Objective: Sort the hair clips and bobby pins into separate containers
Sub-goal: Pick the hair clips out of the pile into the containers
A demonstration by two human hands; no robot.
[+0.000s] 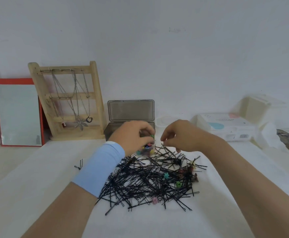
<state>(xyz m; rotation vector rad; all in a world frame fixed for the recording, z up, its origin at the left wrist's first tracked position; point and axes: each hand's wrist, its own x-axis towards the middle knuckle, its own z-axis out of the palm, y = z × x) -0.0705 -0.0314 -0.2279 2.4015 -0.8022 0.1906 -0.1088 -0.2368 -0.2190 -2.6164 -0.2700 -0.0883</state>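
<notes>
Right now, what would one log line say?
left hand: pinches green clip above clip cup | right hand: over bobby pin pile, far edge | sorting: unfinished

Below the left hand (133, 134) and right hand (179, 134), thin black metal pins (150, 184) have a faint sheen. They lie on matt white cloth (37, 186) among smooth coloured plastic clips (166, 176). The left wrist's band (100, 169) is soft blue fabric. Behind the hands is a smoky translucent plastic box (131, 110). To their left is a pale matt wood stand (95, 100) with shiny metal chains (76, 93).
</notes>
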